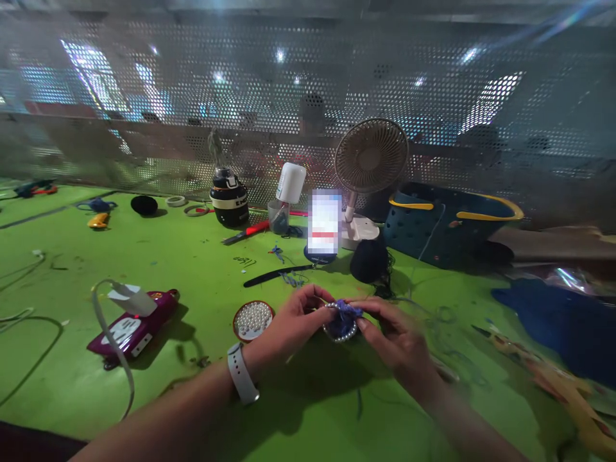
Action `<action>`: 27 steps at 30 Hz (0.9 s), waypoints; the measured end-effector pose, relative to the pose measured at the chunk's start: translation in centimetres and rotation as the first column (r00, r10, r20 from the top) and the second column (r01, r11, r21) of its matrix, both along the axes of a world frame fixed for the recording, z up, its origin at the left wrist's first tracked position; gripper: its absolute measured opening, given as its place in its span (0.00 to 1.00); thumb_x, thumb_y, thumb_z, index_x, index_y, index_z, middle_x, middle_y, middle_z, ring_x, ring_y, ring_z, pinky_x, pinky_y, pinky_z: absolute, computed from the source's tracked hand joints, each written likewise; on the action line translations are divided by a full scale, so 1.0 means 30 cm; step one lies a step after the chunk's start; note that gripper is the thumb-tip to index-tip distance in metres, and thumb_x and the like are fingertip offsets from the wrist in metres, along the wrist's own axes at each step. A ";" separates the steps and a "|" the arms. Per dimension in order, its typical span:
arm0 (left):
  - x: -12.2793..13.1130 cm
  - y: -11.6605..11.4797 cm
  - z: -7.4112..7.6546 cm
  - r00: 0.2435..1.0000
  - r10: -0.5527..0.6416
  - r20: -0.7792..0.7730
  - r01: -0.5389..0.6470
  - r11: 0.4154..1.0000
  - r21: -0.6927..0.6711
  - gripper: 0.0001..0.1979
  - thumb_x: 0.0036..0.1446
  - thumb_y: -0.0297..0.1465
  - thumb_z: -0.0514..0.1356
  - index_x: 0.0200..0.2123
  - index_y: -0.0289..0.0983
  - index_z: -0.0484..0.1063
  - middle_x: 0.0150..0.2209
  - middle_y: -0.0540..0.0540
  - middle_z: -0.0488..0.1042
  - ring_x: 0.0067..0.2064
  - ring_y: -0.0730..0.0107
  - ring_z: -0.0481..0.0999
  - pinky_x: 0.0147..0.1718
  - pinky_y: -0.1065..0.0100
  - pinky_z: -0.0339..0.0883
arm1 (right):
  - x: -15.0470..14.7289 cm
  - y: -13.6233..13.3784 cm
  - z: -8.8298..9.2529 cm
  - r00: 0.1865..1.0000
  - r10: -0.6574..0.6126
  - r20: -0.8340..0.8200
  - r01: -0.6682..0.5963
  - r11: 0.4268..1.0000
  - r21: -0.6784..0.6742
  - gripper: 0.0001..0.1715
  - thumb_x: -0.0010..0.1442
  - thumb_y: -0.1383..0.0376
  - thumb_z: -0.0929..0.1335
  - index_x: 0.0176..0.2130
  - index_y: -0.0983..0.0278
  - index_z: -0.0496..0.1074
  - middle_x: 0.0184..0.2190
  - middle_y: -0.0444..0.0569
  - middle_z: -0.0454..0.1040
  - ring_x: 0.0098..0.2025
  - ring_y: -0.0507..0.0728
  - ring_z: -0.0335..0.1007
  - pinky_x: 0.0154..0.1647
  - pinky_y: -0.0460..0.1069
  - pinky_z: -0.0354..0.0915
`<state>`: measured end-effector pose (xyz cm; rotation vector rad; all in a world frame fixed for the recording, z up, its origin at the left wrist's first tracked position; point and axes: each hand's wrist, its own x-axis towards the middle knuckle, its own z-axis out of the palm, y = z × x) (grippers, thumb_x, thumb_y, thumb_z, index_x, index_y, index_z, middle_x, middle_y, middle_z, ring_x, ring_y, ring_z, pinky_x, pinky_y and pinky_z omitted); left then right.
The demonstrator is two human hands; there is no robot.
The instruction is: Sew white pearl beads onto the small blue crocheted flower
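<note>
The left hand (299,319) and the right hand (399,337) met near the middle of the green table (192,269), both pinching a small blue-purple yarn piece (348,314) between thumb and fingers; the piece was held up over the tabletop, with a string of pearly beads (342,339) curving around its near edge; a pale watch strap (242,375) circled the left wrist.

Just left of the left hand sat a round dish (235,325) holding loose white beads (255,319); farther left lay a purple power strip (156,321) with a white plug (132,300) in it; beyond the hands, a dark yarn ball (368,262) rested to the right of a lit phone (323,221), its screen blurred out; on the far side stood a fan (370,156), a dark basket (418,234) to its right, and a dark bottle (230,206) to its left.
</note>
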<state>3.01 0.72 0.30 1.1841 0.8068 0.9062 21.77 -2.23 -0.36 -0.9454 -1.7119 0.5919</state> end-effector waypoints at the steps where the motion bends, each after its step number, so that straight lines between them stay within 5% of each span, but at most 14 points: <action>1: 0.001 0.000 -0.001 1.000 0.010 -0.017 -0.010 1.000 0.004 0.07 0.56 0.29 0.62 0.37 0.33 0.68 0.31 0.48 0.72 0.33 0.73 0.70 0.34 0.68 0.61 | 0.001 0.000 -0.001 1.000 0.008 0.008 -0.008 1.000 -0.007 0.12 0.58 0.71 0.67 0.42 0.62 0.76 0.42 0.51 0.79 0.45 0.57 0.76 0.46 0.53 0.72; 18: 0.006 -0.005 0.024 0.997 0.061 0.037 -0.054 0.985 -0.164 0.06 0.53 0.25 0.63 0.34 0.33 0.68 0.29 0.49 0.73 0.30 0.75 0.71 0.32 0.70 0.63 | -0.004 0.010 -0.002 0.995 0.039 -0.087 -0.053 0.985 -0.162 0.11 0.54 0.71 0.70 0.39 0.60 0.77 0.38 0.48 0.80 0.41 0.55 0.77 0.44 0.50 0.74; 27: 0.007 0.000 0.017 0.995 0.096 0.024 -0.091 0.982 -0.166 0.06 0.52 0.27 0.63 0.33 0.34 0.68 0.29 0.49 0.73 0.29 0.74 0.71 0.31 0.69 0.62 | -0.008 0.011 0.003 0.998 0.028 0.062 -0.026 0.999 -0.020 0.13 0.55 0.71 0.68 0.41 0.62 0.76 0.41 0.52 0.80 0.43 0.58 0.77 0.45 0.54 0.74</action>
